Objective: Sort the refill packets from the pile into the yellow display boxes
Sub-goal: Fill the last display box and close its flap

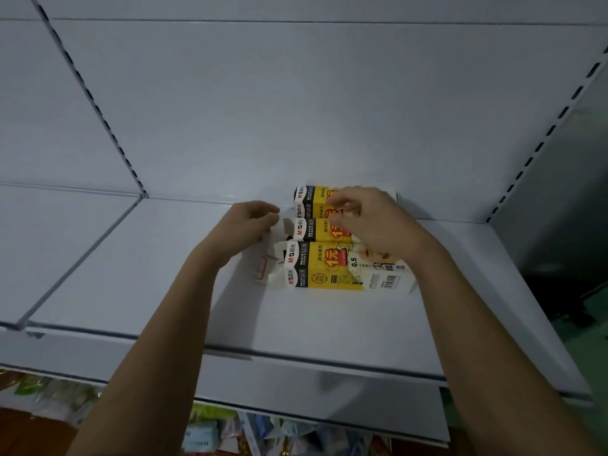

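Note:
Three yellow display boxes lie side by side on a white shelf point(164, 258): a near box point(342, 268), a middle box point(316, 230) and a far box point(317, 200) by the back wall. Their white end flaps point left, and the near ones stand open. My left hand point(250, 222) sits at those left ends with curled fingers touching a white flap of the middle box point(284, 225). My right hand point(368, 218) hovers over the middle and far boxes, fingers bent and apart, hiding their right parts. No refill packets show on the shelf.
The shelf's white back wall point(296, 110) rises just behind the boxes. Slotted uprights point(98, 103) run along both sides. Below the shelf's front edge point(296, 357), assorted packaged goods point(210, 426) lie on a lower level.

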### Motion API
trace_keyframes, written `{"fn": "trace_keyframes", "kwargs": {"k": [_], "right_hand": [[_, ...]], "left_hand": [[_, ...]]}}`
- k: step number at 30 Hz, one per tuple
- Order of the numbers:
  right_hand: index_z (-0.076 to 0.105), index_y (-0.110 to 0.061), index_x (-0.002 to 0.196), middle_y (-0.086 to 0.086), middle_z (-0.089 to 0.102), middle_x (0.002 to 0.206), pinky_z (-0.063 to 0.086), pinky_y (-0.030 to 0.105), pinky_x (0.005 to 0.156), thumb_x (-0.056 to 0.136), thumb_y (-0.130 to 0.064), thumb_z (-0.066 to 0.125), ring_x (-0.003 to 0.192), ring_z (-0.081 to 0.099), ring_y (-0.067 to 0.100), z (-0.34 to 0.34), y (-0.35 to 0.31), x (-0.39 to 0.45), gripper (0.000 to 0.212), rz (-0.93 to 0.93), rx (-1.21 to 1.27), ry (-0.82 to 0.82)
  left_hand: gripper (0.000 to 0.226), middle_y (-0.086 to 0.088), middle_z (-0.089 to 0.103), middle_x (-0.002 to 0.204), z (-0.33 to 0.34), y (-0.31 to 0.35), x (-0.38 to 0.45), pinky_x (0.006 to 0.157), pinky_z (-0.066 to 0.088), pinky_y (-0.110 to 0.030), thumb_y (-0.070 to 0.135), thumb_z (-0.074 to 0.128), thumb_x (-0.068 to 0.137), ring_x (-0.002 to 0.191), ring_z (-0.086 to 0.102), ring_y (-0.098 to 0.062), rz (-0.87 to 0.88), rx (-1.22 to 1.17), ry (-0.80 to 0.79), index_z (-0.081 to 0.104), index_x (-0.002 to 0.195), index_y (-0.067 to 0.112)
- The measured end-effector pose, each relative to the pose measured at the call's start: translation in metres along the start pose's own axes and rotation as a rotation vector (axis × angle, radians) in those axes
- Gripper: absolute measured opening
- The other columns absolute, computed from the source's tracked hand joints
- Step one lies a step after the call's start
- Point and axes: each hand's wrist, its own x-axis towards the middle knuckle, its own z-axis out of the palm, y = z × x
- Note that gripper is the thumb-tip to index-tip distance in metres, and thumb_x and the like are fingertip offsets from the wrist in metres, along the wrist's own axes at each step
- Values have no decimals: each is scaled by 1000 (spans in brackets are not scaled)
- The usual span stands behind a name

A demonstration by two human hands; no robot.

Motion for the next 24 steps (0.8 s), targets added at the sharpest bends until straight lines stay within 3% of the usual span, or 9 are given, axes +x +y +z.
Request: {"fn": "trace_keyframes", "kwargs": {"k": [3,6,8,11,14,16,19,21,24], "right_hand": [[55,-30,136,-11,57,124,56,24,57,95,-30,67,76,67,0,4,-4,6,43,78,-68,-208],[55,-31,138,-11,57,133,61,44,82,92,-29,71,88,72,11,4,-8,13,49,116,-72,-239],[54,-31,140,-10,55,138,57,38,89,88,-28,75,100,66,9,5,-11,16,56,94,-99,-267],[53,-31,140,-12,60,125,53,25,77,84,-27,78,94,63,3,6,-21,19,62,25,-158,-272],[58,-31,133,-15,64,110,54,27,76,83,-26,79,91,63,5,2,-30,20,54,-64,-131,-128],[58,-29,129,-16,62,112,54,28,84,83,-26,79,99,60,4,-5,-33,21,51,-103,-11,17],[53,-32,119,-21,57,109,48,17,79,83,-26,80,98,57,-3,-11,-39,23,45,-136,177,211],[49,-30,117,-19,57,111,45,15,76,83,-27,80,100,56,-2,-9,-41,25,47,-131,243,315],[44,-29,118,-18,56,110,51,22,78,81,-34,81,100,58,0,3,-40,24,52,-118,326,416]], "left_hand": [[22,4,71,98,1,1,-3,75,50,-21,16,67,93,85,64,-6,-12,11,-121,69,114,11],[8,2,73,93,12,5,2,75,51,-24,18,73,88,81,66,-6,49,119,-67,71,96,14],[5,0,72,88,17,6,5,74,53,-29,16,72,88,79,67,-13,66,150,18,68,86,18],[5,-4,72,90,19,11,9,77,57,-33,10,70,89,84,69,-23,100,90,100,69,85,14],[4,-2,69,93,10,31,10,70,54,-23,10,67,91,84,66,-18,182,-96,238,69,89,13],[3,-1,66,100,0,48,9,76,56,-28,12,63,94,92,66,-18,244,-312,339,65,97,13],[18,-3,61,109,-6,73,-1,75,60,-32,18,61,97,91,71,-22,283,-551,435,53,113,13],[24,0,60,109,-1,85,-10,74,61,-32,23,62,97,87,71,-21,325,-529,511,49,116,17],[41,2,60,117,14,90,-20,75,61,-30,33,70,91,93,69,-14,419,-416,434,44,122,31]]}}
